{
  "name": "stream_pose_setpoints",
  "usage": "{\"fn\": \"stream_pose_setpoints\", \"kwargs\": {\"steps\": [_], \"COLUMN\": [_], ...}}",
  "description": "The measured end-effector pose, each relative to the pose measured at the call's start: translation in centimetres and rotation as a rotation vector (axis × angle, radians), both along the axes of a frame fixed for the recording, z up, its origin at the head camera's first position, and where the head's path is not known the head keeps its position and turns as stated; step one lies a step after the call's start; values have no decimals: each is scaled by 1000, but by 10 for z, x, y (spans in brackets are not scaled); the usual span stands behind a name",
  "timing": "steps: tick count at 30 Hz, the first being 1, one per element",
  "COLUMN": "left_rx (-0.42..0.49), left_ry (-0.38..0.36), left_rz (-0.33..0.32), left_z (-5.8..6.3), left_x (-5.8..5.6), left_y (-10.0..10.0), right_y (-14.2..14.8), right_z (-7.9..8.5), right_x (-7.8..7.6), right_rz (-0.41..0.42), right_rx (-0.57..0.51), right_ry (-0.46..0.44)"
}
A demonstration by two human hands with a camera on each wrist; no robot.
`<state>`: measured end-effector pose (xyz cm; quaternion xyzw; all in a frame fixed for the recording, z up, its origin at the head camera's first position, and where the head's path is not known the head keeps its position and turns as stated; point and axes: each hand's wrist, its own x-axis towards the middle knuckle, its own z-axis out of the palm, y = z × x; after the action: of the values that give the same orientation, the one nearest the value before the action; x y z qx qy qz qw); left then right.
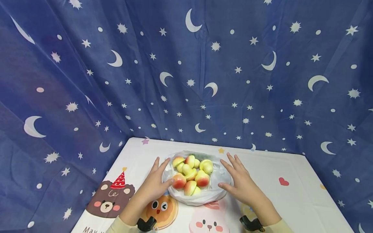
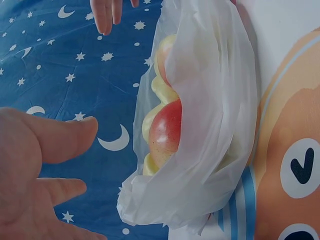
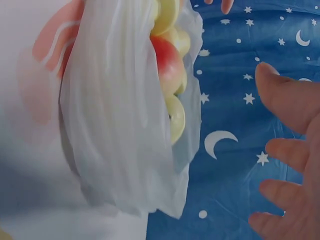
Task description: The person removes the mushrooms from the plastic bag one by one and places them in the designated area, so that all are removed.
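Observation:
A thin white plastic bag [image 1: 201, 200] sits on the table with its mouth spread wide. Inside is a heap of yellow and red fruit [image 1: 202, 179], some pear-shaped and some looking like halves. To the left of the bag is my left hand [image 1: 154, 182], its fingers spread. My right hand [image 1: 241, 181] is on the other side, also with spread fingers. Both wrist views show a gap between the hand and the bag, and neither hand holds anything. The bag's side [image 2: 210, 115] hides most of the fruit in the left wrist view.
A white tablecloth [image 1: 291, 207] printed with a bear, other cartoon faces and a heart covers the table. Behind and at the left hangs a blue curtain [image 1: 227, 106] with white moons and stars. Dark straps [image 1: 146, 224] circle both wrists.

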<state>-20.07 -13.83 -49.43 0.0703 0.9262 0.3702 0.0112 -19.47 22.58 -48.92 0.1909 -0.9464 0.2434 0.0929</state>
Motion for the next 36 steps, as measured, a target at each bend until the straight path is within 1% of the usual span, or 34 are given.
{"fn": "stream_pose_setpoints", "kwargs": {"steps": [4, 7, 13, 18, 26, 30, 36], "left_rx": [15, 23, 32, 32, 47, 61, 79], "left_ry": [-17, -29, -38, -37, -48, -56, -48], "left_rz": [6, 15, 29, 33, 32, 32, 19], "left_z": [-1, -2, -3, -6, -10, -13, -19], "left_x": [-1, -2, -6, -8, -14, -17, -22], "left_y": [0, 0, 1, 0, -1, -1, -2], "right_y": [-8, -13, -21, -27, -38, -46, -57], "right_z": [-1, -3, -5, -7, -14, -17, -22], "right_x": [0, -2, -5, -6, -11, -11, -10], "right_rz": [51, 78, 110, 135, 190, 213, 247], "right_rx": [-99, -145, -200, -291, -463, -498, -515], "right_ry": [-58, -82, -65, -75, -190, -247, -302]}}
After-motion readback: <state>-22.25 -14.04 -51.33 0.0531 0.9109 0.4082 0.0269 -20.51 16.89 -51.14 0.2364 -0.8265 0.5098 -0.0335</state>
